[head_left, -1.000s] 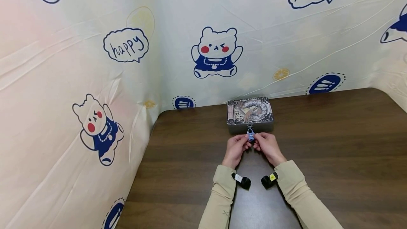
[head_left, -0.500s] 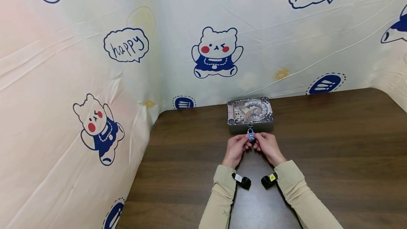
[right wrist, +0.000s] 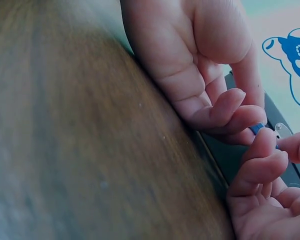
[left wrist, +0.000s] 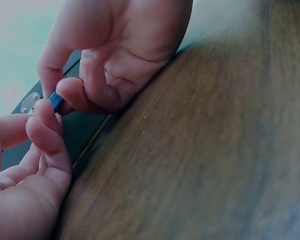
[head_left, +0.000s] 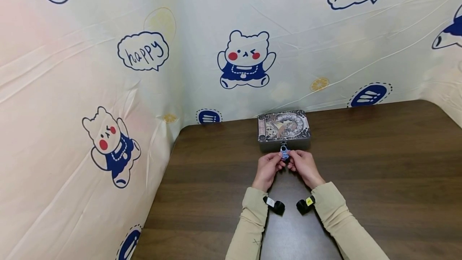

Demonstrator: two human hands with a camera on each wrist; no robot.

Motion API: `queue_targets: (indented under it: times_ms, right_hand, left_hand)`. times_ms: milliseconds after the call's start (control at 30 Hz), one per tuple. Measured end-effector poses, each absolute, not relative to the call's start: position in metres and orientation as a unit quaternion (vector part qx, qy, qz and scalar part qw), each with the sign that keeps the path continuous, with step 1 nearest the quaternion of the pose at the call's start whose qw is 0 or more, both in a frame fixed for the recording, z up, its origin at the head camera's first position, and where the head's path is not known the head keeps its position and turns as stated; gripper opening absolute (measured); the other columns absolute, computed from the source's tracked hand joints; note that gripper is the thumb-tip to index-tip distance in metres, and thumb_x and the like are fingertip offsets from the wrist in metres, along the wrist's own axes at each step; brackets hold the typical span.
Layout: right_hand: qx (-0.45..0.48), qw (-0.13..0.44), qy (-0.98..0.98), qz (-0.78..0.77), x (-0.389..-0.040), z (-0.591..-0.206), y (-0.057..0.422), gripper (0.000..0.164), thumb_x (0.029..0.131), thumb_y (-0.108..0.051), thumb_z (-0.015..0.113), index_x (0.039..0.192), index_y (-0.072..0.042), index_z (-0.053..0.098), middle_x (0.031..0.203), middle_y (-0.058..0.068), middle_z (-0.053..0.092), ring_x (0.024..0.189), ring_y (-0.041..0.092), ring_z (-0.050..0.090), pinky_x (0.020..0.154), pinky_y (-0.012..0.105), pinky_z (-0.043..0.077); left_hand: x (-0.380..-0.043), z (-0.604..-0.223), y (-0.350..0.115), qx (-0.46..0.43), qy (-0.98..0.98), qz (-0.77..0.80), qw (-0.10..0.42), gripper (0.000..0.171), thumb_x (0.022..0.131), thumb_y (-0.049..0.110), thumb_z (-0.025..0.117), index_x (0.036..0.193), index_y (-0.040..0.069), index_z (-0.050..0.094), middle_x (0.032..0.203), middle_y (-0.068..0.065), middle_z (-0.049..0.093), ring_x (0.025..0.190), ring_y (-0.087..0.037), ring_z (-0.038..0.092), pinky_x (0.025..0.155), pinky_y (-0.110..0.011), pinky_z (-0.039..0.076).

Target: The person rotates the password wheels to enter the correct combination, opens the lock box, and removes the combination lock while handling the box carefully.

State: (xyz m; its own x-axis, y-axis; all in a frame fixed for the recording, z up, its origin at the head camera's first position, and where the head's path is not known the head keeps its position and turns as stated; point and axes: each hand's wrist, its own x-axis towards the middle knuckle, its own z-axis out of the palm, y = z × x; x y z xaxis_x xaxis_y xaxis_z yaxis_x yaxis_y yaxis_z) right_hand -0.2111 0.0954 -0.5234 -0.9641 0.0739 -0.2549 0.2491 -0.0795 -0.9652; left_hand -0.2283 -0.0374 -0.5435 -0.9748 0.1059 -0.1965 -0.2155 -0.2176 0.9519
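A small blue padlock (head_left: 284, 154) hangs at the front of a dark metal box with an ornate printed lid (head_left: 284, 126), at the table's far side in the head view. My left hand (head_left: 267, 168) pinches its left side between thumb and fingers. From the other side, my right hand (head_left: 305, 167) pinches it too. Both wrist views show mostly a blue sliver of the padlock (left wrist: 55, 101) between the fingertips; the rest is hidden. Beside it, a riveted metal hasp plate (left wrist: 30, 103) sits on the box front. The lid is down.
A brown wood-grain table (head_left: 205, 196) lies under both forearms. Pale curtain (head_left: 195, 43) with printed bears hangs along the table's back and left edges, close behind the box. A small black camera (head_left: 278, 207) is strapped at each wrist.
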Motion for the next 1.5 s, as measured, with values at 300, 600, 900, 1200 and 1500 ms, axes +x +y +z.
queue_targets:
  times_ms: [300,600,900,1200,1500]
  right_hand:
    - [0.134,0.084,0.605,-0.780,-0.2108,-0.5173,0.0977,0.020,0.098,-0.017,0.045,0.090,-0.001,0.056,0.068,-0.003,0.053,0.054,0.005,0.055,0.049,0.016,0.045]
    - [0.119,0.084,0.620,-0.771,-0.2122,-0.5228,0.0989,0.016,0.096,-0.014,0.052,0.095,0.002,0.056,0.066,-0.003,0.054,0.055,0.004,0.055,0.050,0.016,0.046]
    - [0.111,0.074,0.650,-0.748,-0.2111,-0.5236,0.0979,0.021,0.096,-0.013,0.052,0.095,0.006,0.058,0.063,-0.004,0.055,0.054,0.004,0.055,0.050,0.016,0.046]
    - [0.105,0.074,0.669,-0.732,-0.2114,-0.5256,0.0978,0.022,0.097,-0.015,0.050,0.086,0.002,0.057,0.060,-0.005,0.055,0.053,0.004,0.054,0.049,0.017,0.045]
    - [0.108,0.074,0.671,-0.730,-0.2110,-0.5250,0.0972,0.024,0.098,-0.018,0.051,0.085,0.001,0.058,0.058,-0.004,0.054,0.050,0.005,0.052,0.048,0.018,0.044]
  left_hand:
    - [-0.2298,-0.5439,-0.0364,-0.050,0.610,0.784,0.101,0.021,0.093,0.007,0.060,0.104,-0.011,0.064,0.066,0.001,0.060,0.056,-0.005,0.057,0.051,-0.016,0.046]
    - [-0.2305,-0.5457,-0.0374,-0.045,0.611,0.783,0.106,0.021,0.095,0.007,0.058,0.106,-0.010,0.063,0.068,0.002,0.061,0.057,-0.005,0.058,0.052,-0.016,0.046]
    - [-0.2297,-0.5451,-0.0370,-0.052,0.609,0.784,0.108,0.020,0.095,0.007,0.059,0.105,-0.009,0.064,0.069,0.001,0.061,0.057,-0.006,0.058,0.053,-0.016,0.046]
    - [-0.2294,-0.5447,-0.0375,-0.051,0.612,0.781,0.112,0.019,0.094,0.006,0.059,0.104,-0.008,0.064,0.070,0.002,0.061,0.058,-0.005,0.058,0.054,-0.016,0.047]
    - [-0.2306,-0.5470,-0.0377,-0.055,0.612,0.781,0.113,0.019,0.093,0.006,0.060,0.103,-0.008,0.065,0.070,0.001,0.062,0.058,-0.006,0.059,0.053,-0.016,0.047]
